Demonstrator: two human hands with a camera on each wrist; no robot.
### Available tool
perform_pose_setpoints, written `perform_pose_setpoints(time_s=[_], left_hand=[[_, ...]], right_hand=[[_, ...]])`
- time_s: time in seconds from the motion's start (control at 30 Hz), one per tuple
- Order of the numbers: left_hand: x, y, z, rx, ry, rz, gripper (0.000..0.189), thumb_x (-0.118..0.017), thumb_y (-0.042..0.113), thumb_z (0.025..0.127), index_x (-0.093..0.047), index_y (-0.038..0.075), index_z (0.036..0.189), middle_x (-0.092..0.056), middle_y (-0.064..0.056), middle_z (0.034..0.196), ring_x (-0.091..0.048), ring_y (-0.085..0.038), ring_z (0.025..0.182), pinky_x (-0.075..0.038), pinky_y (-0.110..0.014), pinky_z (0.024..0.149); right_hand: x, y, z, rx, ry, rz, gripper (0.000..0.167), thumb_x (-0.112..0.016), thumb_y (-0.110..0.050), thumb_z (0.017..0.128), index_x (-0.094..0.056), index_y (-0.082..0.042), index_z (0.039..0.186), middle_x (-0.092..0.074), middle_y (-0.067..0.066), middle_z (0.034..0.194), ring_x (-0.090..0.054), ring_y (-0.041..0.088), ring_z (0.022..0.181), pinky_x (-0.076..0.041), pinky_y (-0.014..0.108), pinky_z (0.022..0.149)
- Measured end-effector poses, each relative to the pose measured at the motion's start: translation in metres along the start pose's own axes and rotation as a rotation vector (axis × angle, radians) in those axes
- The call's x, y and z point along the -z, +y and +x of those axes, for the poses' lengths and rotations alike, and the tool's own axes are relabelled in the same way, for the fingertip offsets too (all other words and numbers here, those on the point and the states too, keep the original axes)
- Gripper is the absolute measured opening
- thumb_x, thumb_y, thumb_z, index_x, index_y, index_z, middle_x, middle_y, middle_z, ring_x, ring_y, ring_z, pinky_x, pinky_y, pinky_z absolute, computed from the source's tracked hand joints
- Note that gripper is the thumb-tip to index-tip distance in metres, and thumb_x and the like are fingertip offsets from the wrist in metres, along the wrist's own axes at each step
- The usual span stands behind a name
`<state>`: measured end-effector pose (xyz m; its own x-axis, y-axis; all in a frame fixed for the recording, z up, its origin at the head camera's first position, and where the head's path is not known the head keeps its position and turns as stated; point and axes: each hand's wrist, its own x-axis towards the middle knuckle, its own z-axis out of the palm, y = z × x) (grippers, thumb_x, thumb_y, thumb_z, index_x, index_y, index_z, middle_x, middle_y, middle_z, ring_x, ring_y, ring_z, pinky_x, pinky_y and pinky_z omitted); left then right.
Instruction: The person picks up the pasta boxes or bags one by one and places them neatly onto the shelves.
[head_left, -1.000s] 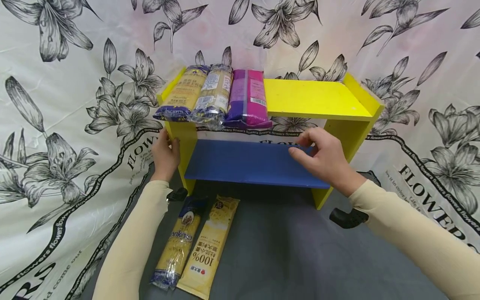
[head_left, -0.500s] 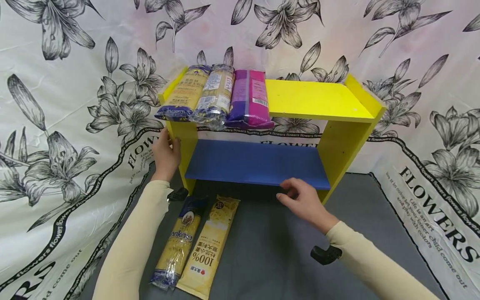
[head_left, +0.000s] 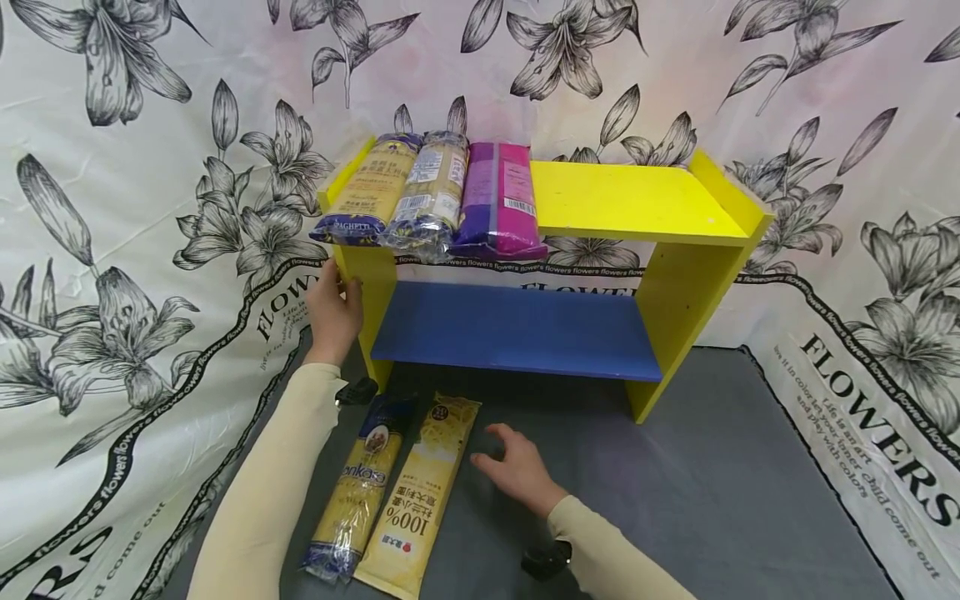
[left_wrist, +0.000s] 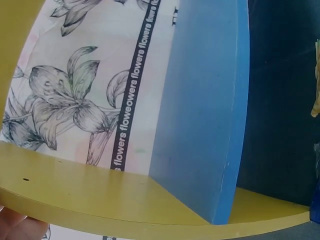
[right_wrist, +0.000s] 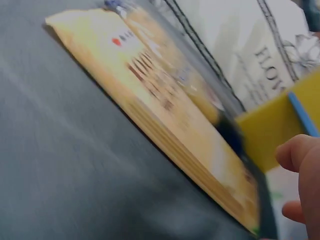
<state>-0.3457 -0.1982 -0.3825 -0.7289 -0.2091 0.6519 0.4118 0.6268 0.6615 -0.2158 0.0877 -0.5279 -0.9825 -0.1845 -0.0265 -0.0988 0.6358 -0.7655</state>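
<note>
My left hand (head_left: pixel 333 312) grips the left side panel of a yellow and blue shelf (head_left: pixel 517 325); in the left wrist view its fingertips (left_wrist: pixel 22 225) show at the panel's edge. My right hand (head_left: pixel 521 471), thumb and fingers spread apart and holding nothing, is just right of a pale yellow pack of pasta (head_left: pixel 420 496) lying on the dark surface. Beside that pack, to its left, lies a clear pack of spaghetti (head_left: pixel 358 487) with blue ends. The right wrist view shows the pale yellow pack (right_wrist: pixel 165 115) blurred, apart from my fingers.
On the shelf's yellow top board (head_left: pixel 622 200) lie a yellow spaghetti pack (head_left: pixel 375 183), a clear pasta pack (head_left: pixel 427 187) and a purple-pink pack (head_left: pixel 498 196), side by side at the left. A blue lower board (head_left: pixel 517 325) spans the panels. Flowered cloth hangs behind.
My right hand has moved down and left, from in front of the blue board to beside the pale yellow pasta pack. My left hand has stayed on the side panel.
</note>
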Motion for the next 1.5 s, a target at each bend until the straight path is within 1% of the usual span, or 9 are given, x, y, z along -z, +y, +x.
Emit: perform_pose_setpoints(time_s=[0.07,0.2,0.37,0.57,0.77,0.97,1.03,1.27,1.5], left_hand=[[-0.001,0.000,0.000,-0.006,0.000,-0.006,0.028,-0.051,0.002,0.102,-0.056,-0.007,0.128,-0.068,-0.030,0.116,-0.071,-0.045,0.106,-0.061,-0.056,0.090],[-0.002,0.002,-0.001,0.001,-0.008,-0.013,0.028,-0.051,0.003,0.103,-0.055,-0.006,0.129,-0.067,-0.030,0.115,-0.071,-0.046,0.106,-0.061,-0.056,0.090],[-0.004,0.002,0.000,0.007,-0.006,-0.009,0.027,-0.051,0.002,0.103,-0.056,-0.007,0.128,-0.068,-0.030,0.114,-0.071,-0.046,0.107,-0.061,-0.056,0.090],[-0.005,0.003,0.001,-0.003,0.003,-0.010,0.029,-0.051,0.001,0.102,-0.056,-0.006,0.130,-0.068,-0.030,0.116,-0.071,-0.046,0.106,-0.061,-0.056,0.089],[-0.005,0.003,0.001,-0.003,0.001,-0.017,0.029,-0.051,0.001,0.101,-0.056,-0.007,0.129,-0.068,-0.030,0.115,-0.071,-0.045,0.105,-0.061,-0.056,0.089],[-0.005,0.002,0.001,0.010,-0.015,-0.024,0.030,-0.051,0.003,0.103,-0.056,-0.005,0.132,-0.068,-0.029,0.117,-0.071,-0.044,0.108,-0.061,-0.055,0.092],[-0.005,0.001,0.001,0.015,-0.016,-0.026,0.030,-0.051,0.004,0.103,-0.056,-0.005,0.132,-0.068,-0.029,0.117,-0.071,-0.044,0.108,-0.061,-0.055,0.091],[-0.001,0.000,0.001,0.035,-0.016,-0.029,0.032,-0.051,0.005,0.103,-0.055,-0.003,0.134,-0.068,-0.029,0.119,-0.071,-0.044,0.107,-0.061,-0.055,0.090],[0.000,0.001,0.000,0.047,-0.027,-0.024,0.034,-0.050,0.004,0.104,-0.054,-0.003,0.137,-0.067,-0.030,0.122,-0.071,-0.045,0.108,-0.061,-0.056,0.090]], right_hand=[[-0.018,-0.003,0.000,-0.015,-0.007,0.011,0.062,-0.070,-0.035,0.091,-0.054,-0.003,0.142,-0.057,0.024,0.144,-0.056,0.044,0.130,-0.051,0.061,0.100],[-0.046,-0.013,-0.002,-0.036,-0.008,0.014,0.070,-0.071,-0.036,0.089,-0.050,-0.003,0.147,-0.055,0.027,0.145,-0.055,0.047,0.130,-0.049,0.065,0.101],[-0.072,-0.028,-0.004,-0.050,-0.024,-0.048,0.075,-0.069,-0.044,0.084,-0.052,-0.010,0.149,-0.052,0.029,0.148,-0.047,0.054,0.135,-0.038,0.073,0.105],[-0.097,-0.035,-0.004,-0.065,-0.039,-0.121,0.082,-0.069,-0.055,0.083,-0.051,-0.013,0.151,-0.032,0.043,0.154,-0.025,0.064,0.144,-0.024,0.078,0.113],[-0.113,-0.036,-0.006,-0.071,0.025,-0.108,0.077,-0.070,-0.048,0.088,-0.047,-0.013,0.152,-0.021,0.044,0.157,-0.016,0.065,0.147,-0.013,0.079,0.117],[-0.112,-0.046,-0.010,-0.064,0.056,-0.051,0.074,-0.079,-0.032,0.084,-0.051,-0.009,0.148,-0.023,0.042,0.157,-0.021,0.063,0.146,-0.016,0.078,0.116],[-0.110,-0.050,-0.010,-0.065,0.053,-0.061,0.073,-0.081,-0.030,0.082,-0.053,-0.010,0.147,-0.027,0.039,0.157,-0.029,0.060,0.143,-0.023,0.075,0.113],[-0.107,-0.055,-0.004,-0.087,-0.004,-0.133,0.075,-0.084,-0.030,0.081,-0.054,-0.014,0.147,-0.039,0.035,0.148,-0.045,0.050,0.118,-0.045,0.064,0.082],[-0.100,-0.063,-0.001,-0.147,-0.009,-0.108,0.079,-0.089,-0.018,0.075,-0.053,-0.012,0.145,-0.045,0.035,0.130,-0.055,0.045,0.092,-0.051,0.057,0.069]])
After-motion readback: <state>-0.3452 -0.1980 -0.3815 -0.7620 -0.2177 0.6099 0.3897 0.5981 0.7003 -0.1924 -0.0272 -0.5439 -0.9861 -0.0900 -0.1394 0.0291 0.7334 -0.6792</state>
